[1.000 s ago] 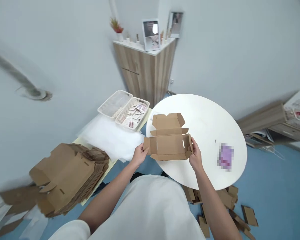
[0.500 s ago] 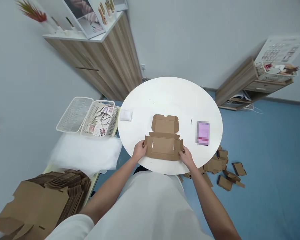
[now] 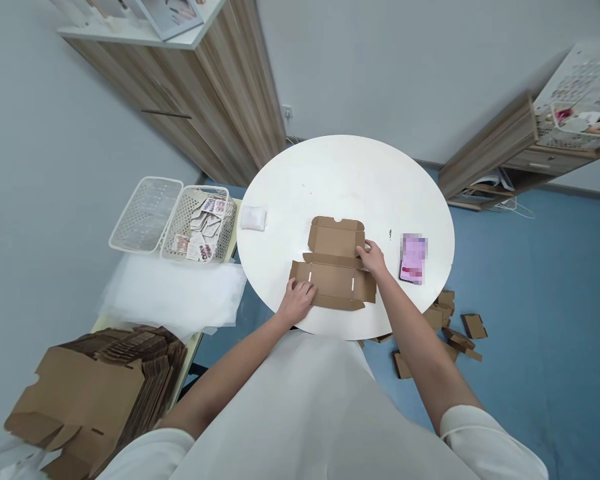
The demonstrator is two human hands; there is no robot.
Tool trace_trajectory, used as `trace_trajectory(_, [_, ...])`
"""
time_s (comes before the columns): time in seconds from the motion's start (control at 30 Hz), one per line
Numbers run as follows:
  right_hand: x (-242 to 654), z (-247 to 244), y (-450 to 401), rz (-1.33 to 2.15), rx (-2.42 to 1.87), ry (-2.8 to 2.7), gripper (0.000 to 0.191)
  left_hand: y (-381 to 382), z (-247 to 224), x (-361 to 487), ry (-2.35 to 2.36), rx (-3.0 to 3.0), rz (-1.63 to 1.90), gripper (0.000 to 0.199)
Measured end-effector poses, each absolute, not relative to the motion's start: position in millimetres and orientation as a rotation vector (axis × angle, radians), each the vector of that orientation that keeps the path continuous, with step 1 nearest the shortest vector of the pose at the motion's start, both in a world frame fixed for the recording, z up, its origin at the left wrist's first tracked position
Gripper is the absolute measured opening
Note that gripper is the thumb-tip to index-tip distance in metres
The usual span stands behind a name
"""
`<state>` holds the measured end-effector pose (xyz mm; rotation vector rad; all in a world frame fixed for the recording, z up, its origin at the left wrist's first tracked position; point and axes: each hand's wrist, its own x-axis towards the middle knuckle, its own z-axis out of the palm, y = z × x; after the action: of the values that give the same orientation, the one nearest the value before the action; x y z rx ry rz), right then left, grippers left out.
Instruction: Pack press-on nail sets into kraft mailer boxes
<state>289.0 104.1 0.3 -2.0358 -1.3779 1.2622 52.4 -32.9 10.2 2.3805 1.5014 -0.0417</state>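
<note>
While the probably light, stiff cardboard box blank point(image 3: 331, 281) is pressed under the left hand point(image 3: 298, 302), fingers spread, its grippable lid edge point(image 3: 361, 233) is pinched by the right hand point(image 3: 372, 258).

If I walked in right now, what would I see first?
Probably the round white table in the middle, where the left hand and right hand touch an opened-out cardboard box. Next, perhaps, the cardboard stack at lower left, and small brown boxes on the floor at right.
</note>
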Motion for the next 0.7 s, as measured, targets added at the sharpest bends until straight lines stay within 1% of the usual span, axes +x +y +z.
trace_trajectory(0.17, [285, -3, 97, 1.166, -2.048, -1.559, 0.036, -22, 14, 60, 1.621, 2.395, -0.086, 0.060])
trace_trajectory(0.33, [284, 5, 77, 1.136, -2.051, -1.703, 0.032, -7, 20, 63, 1.652, 2.442, -0.149, 0.085])
trace_trajectory(0.47, [286, 12, 65, 1.096, -2.104, -1.807, 0.034, 4, 17, 66, 1.598, 2.474, -0.259, 0.093])
trace_trajectory(0.53, [287, 17, 57, 0.912, -2.119, -1.877, 0.044, 7, 16, 66, 1.582, 2.464, -0.289, 0.094])
trace_trajectory(0.57, [287, 20, 52, 0.780, -2.095, -1.949, 0.055, 7, 16, 66, 1.575, 2.456, -0.293, 0.093])
trace_trajectory(0.63, [287, 24, 40, 0.573, -1.941, -2.204, 0.077, 7, 16, 66, 1.560, 2.440, -0.283, 0.091])
trace_trajectory(0.7, [285, 24, 28, 0.536, -1.698, -2.533, 0.092, 6, 17, 67, 1.555, 2.429, -0.242, 0.088])
